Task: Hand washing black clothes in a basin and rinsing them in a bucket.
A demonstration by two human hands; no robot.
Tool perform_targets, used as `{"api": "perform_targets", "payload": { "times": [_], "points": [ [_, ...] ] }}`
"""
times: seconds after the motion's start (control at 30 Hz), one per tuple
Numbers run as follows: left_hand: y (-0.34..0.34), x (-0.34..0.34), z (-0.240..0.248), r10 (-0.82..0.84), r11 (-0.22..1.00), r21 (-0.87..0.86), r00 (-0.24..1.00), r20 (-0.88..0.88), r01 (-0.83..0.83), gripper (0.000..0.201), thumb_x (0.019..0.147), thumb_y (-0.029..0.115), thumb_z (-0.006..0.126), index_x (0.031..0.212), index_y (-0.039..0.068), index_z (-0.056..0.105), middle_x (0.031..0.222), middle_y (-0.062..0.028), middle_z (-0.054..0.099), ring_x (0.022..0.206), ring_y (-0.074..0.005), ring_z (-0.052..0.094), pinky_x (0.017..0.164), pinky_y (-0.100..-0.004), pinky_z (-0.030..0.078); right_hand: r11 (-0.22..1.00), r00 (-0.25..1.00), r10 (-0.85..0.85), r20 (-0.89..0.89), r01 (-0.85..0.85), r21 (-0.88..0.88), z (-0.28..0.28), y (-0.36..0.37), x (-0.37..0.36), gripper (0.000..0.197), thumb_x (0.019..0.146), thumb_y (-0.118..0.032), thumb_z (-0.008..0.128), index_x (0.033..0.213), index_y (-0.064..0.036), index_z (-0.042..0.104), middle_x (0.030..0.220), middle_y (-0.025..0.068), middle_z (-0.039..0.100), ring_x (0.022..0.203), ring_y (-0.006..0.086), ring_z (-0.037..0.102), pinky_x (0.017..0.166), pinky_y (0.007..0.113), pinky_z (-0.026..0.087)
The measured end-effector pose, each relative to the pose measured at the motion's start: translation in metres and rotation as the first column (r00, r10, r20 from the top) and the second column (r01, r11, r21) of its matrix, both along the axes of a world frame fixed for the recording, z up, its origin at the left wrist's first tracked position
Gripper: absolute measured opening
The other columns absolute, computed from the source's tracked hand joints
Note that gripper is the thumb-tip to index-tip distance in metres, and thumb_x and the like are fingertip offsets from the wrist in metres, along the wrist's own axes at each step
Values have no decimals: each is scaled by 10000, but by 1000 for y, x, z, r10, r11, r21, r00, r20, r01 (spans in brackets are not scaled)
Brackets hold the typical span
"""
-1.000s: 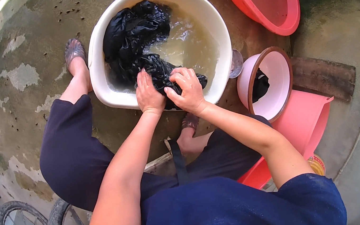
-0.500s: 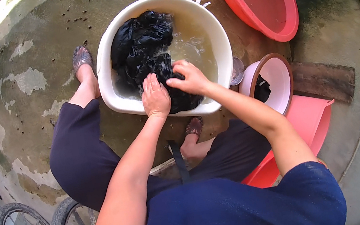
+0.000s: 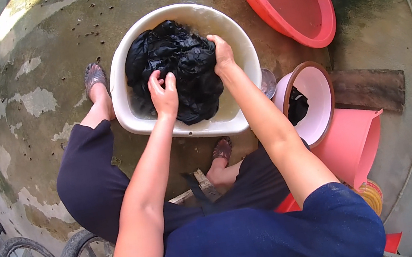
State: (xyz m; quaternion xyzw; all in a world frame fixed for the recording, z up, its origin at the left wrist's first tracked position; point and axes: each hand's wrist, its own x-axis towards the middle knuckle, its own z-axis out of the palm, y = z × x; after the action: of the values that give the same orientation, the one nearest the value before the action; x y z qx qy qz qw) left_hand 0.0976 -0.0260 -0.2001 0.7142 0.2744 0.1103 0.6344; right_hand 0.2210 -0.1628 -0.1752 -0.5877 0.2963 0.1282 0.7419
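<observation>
— Where were the hands, and what did they have?

— The left hand (image 3: 164,94) was at the near left part of the heap of soaked black cloth (image 3: 184,66), thumb and bent fingers parted. The right hand (image 3: 222,51) was against the cloth's right side, fingers curved; I couldn't tell whether it gripped.

— How much room around them?

— The cloth lay in the white rounded plastic tub (image 3: 118,72), filling most of the space between and beyond the hands. A strip of murky water (image 3: 239,40) separated the right hand from the right-hand rim. Both forearms crossed the near rim.

— And their pose?

— The left arm rose fairly straight, wrist slightly bent; the right reached farther out, its hand turned inward toward the cloth.

— What about outside the tub?

— Right of the hands it was tight: a small grey round dish (image 3: 268,83) just beside the rim, then a pale pink bucket with a brown rim (image 3: 321,94), black fabric inside. Farther off, beyond the right hand, stood a wide red plastic basin (image 3: 263,11). Leftward, past the sandalled left foot (image 3: 96,81), stretched a broad patchy concrete floor (image 3: 40,127).
</observation>
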Motion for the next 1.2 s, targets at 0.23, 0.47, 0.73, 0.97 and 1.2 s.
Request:
{"api": "perform_targets", "payload": {
  "times": [0.23,0.47,0.73,0.97,1.2],
  "points": [
    [44,87,47,-723,686,-236,681,-114,688,592,817,562,434,1092,53,561,1074,-156,574,1014,-265,535,889,-319,378,611,724,681,114,-474,-634,78,9,-83,321,782,-253,546,960,13,549,905,88,600,880,193,556,794,276,414],
    [-17,-33,25,-386,491,821,918,-94,290,182,759,314,541,782,135,561,728,-28,525,705,-223,518,597,-361,398,411,739,590,325,72,-909,26,23,-197,358,741,-215,443,1018,-9,535,1038,141,535,993,315,464,858,404,363],
    [2,60,-5,-451,444,576,727,-518,686,230,851,296,406,858,113,545,850,-124,620,797,-308,598,679,-412,469,360,860,497,113,-85,-929,-18,38,-77,196,769,-227,462,767,-54,554,833,132,591,822,335,530,739,408,425],
    [-28,116,12,-580,279,569,608,-542,774,433,865,399,338,916,56,597,1053,-157,566,965,-300,546,823,-436,416,259,632,635,-444,-715,-649,-38,-48,13,650,720,-587,488,1101,-66,571,1196,202,489,1118,333,463,959,398,338],
    [36,36,42,-775,262,489,483,-407,832,405,781,421,518,825,30,613,1123,-157,500,1111,-316,398,901,-487,285,128,314,949,-12,-423,-897,31,-20,-129,462,573,-355,668,881,-31,555,1244,177,378,1103,368,383,872,479,361]
  ]
}}
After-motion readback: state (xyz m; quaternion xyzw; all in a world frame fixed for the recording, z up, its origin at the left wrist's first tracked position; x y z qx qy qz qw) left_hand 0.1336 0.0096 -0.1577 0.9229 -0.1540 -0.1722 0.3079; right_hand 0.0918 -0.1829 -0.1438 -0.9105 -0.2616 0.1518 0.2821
